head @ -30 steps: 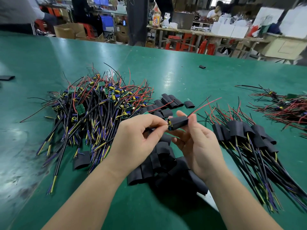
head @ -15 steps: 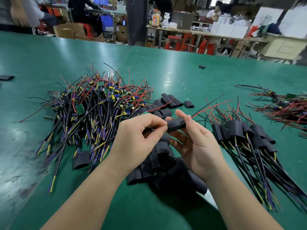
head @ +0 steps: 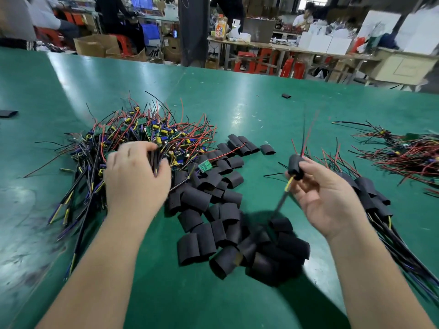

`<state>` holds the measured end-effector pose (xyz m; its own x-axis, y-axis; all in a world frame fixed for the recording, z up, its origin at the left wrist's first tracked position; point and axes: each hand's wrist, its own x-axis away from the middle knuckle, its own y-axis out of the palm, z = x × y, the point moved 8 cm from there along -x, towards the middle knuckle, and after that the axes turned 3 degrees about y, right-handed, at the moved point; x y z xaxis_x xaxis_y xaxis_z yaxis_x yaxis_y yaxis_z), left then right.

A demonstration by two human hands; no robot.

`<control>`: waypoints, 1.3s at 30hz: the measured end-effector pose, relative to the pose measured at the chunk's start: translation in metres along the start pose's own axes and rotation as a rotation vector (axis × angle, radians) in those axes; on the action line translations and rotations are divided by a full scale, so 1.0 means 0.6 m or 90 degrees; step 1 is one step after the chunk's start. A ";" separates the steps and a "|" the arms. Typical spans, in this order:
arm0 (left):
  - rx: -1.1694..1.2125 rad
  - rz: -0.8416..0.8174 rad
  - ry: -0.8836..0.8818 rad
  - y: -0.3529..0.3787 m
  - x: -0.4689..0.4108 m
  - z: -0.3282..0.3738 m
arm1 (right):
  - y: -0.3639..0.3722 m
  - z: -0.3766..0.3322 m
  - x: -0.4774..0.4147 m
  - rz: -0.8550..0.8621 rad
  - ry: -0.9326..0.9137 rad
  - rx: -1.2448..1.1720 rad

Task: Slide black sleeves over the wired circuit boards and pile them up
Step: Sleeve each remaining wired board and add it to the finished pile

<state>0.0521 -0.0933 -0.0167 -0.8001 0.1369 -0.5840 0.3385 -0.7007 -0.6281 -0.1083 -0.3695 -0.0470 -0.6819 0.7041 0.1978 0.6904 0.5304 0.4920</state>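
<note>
My right hand (head: 325, 193) pinches a sleeved circuit board (head: 295, 166), its red and black wires sticking up and a black cable hanging below. It is held above the table just left of the pile of sleeved boards (head: 370, 193). My left hand (head: 135, 176) reaches into the heap of bare wired boards (head: 152, 136) at the left, fingers curled over a bundle of wires; whether it grips them is unclear. Loose black sleeves (head: 213, 224) lie scattered between my arms, with one bare green board (head: 204, 166) on top.
The green table (head: 237, 103) stretches far back. Another tangle of red and black wires (head: 403, 153) lies at the far right. Stray sleeves lie at the left edge (head: 8, 113) and far back (head: 286, 95). People and cluttered benches fill the background.
My hands have separated. The left hand let go of the sleeve and moved left into the bare board heap. The right hand carried the sleeved board right, toward the finished pile.
</note>
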 end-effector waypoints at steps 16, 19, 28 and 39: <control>-0.176 -0.042 -0.133 0.019 -0.010 -0.086 | -0.121 -0.101 -0.019 0.177 -0.206 0.267; -0.197 -0.004 -0.120 0.013 -0.014 -0.088 | -0.127 -0.118 -0.016 0.265 -0.306 0.553; -0.080 0.168 0.071 -0.030 -0.001 0.003 | -0.075 -0.092 -0.024 0.258 -0.400 0.922; 0.114 0.080 0.259 0.003 0.051 0.113 | 0.072 0.081 0.058 -0.362 0.123 0.368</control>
<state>-0.0057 -0.1378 -0.0007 -0.4863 0.2818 -0.8271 0.3008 -0.8348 -0.4612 -0.0904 -0.2994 -0.0599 -0.9570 0.1904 0.2191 0.2077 0.9764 0.0587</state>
